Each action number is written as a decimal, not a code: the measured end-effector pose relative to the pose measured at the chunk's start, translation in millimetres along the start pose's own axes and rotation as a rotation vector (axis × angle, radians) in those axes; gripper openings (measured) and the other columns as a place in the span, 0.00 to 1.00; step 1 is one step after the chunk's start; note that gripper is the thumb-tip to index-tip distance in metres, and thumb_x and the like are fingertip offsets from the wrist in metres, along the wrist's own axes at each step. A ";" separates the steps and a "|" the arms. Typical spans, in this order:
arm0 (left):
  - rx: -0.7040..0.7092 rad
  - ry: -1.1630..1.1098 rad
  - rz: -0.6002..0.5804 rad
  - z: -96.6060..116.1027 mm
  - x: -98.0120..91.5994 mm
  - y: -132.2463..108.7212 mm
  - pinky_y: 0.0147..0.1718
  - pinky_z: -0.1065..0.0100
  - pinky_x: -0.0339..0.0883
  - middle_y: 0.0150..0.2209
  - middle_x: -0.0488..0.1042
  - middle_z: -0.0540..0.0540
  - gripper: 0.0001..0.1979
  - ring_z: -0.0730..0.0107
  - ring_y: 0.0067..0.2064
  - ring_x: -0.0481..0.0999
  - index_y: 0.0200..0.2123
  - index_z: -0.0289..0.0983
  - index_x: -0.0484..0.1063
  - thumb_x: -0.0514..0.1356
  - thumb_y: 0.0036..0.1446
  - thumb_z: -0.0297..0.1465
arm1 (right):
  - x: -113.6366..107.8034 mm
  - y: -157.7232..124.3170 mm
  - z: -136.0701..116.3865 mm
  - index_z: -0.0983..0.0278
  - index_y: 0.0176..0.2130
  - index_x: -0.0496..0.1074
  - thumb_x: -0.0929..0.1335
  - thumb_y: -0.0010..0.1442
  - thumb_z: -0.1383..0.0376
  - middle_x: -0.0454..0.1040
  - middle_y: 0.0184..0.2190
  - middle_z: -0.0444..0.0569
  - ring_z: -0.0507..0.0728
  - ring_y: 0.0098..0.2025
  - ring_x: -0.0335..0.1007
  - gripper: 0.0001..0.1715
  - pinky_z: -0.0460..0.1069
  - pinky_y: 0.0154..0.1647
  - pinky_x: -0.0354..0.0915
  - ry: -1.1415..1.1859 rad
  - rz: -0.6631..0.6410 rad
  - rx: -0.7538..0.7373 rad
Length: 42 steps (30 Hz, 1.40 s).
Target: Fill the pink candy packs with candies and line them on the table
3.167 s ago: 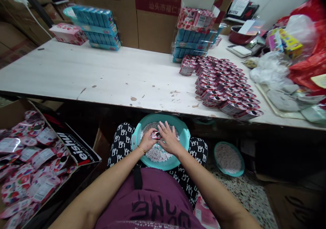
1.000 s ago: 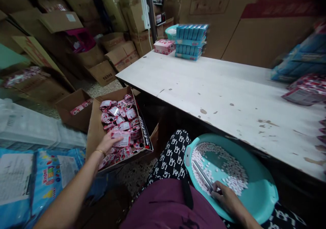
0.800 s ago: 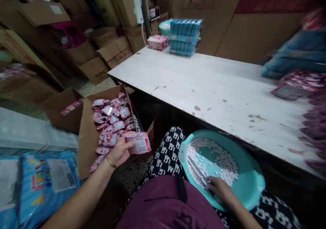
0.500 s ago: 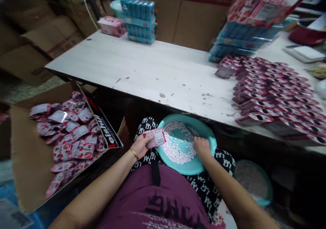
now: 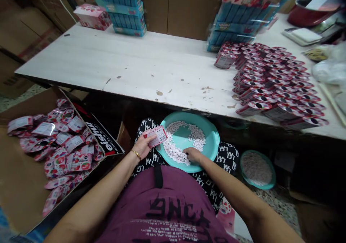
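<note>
The left hand [image 5: 142, 147] pinches a pink packet [image 5: 159, 135] by its left end, presumably to leave the other end free at the left rim of the basin [image 5: 210, 132]. The right hand [image 5: 193, 155] curls among white pieces [image 5: 172, 150], its grip hidden. The basin rests on the lap [image 5: 228, 157], within both hands' reach.

Right hand [image 5: 193, 155]: fingertips hidden; grip contents unclear. Held packet [image 5: 160, 136]: fine print too small to read. Open carton [image 5: 21, 190]: cut by left edge. Leftmost blue stack [image 5: 123, 10]: top cropped.
</note>
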<state>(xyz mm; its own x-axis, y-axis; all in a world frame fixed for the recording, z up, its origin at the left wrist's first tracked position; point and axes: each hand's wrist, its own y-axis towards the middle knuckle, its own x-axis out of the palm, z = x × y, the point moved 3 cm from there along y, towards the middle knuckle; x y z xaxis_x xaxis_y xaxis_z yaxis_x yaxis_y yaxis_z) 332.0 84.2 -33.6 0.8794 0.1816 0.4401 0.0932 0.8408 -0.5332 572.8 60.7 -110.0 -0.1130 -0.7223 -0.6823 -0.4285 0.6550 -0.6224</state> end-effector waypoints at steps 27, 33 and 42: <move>-0.284 -0.328 0.102 -59.4 68.4 53.7 0.34 0.68 0.69 0.32 0.75 0.45 0.11 0.72 0.31 0.73 0.41 0.35 0.68 0.57 0.53 0.27 | -95.3 -83.2 33.4 0.65 0.23 0.65 0.59 0.40 0.69 0.59 0.15 0.38 0.46 0.18 0.54 0.07 0.42 0.18 0.52 0.690 0.023 0.032; -0.360 -0.360 0.093 -68.1 67.5 51.0 0.29 0.67 0.70 0.29 0.74 0.45 0.09 0.70 0.29 0.74 0.40 0.32 0.68 0.55 0.54 0.26 | -120.2 -77.6 8.3 0.66 0.18 0.63 0.60 0.43 0.67 0.58 0.13 0.39 0.46 0.16 0.53 0.06 0.42 0.16 0.52 0.615 0.041 0.067; -0.355 -0.411 0.129 -69.8 67.2 56.9 0.30 0.66 0.70 0.28 0.74 0.43 0.13 0.68 0.28 0.74 0.45 0.32 0.66 0.52 0.56 0.23 | -164.2 -85.1 -30.0 0.67 0.24 0.72 0.60 0.45 0.69 0.64 0.15 0.43 0.48 0.19 0.58 0.11 0.43 0.21 0.52 0.251 0.037 0.127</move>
<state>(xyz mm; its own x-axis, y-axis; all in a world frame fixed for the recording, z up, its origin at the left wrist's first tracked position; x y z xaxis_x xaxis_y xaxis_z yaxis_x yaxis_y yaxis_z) 428.9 108.7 -84.8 0.6461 0.5154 0.5630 0.2108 0.5885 -0.7805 600.9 116.9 66.5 -0.3518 -0.7191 -0.5993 -0.3061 0.6934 -0.6523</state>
